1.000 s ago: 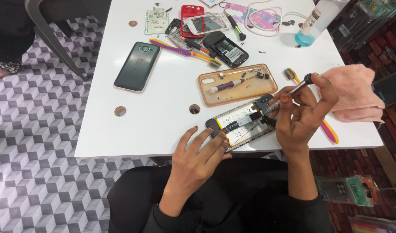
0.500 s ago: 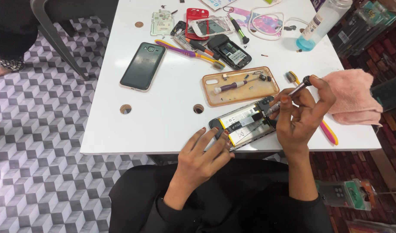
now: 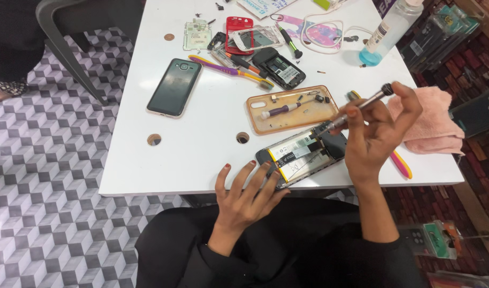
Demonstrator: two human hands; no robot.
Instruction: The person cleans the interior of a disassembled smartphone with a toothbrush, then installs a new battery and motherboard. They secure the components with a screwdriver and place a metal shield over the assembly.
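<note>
Two hands: left hand (image 3: 244,194) steadying opened phone (image 3: 303,154), right hand (image 3: 375,133) gripping screwdriver (image 3: 359,106)

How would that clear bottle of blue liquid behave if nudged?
The clear bottle stands tall and narrow, so it would probably tip. Its blue liquid sits only at the bottom, so it is likely light. Once down, its round body might roll.

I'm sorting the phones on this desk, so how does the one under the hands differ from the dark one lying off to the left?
The opened phone has its back off, with battery and boards showing; the dark phone is closed, its glossy back whole. The opened phone sits at the table's near edge, steadied by the left hand while the right hand sets a screwdriver to it; the dark phone lies untouched. Both lie flat and slanted.
</note>
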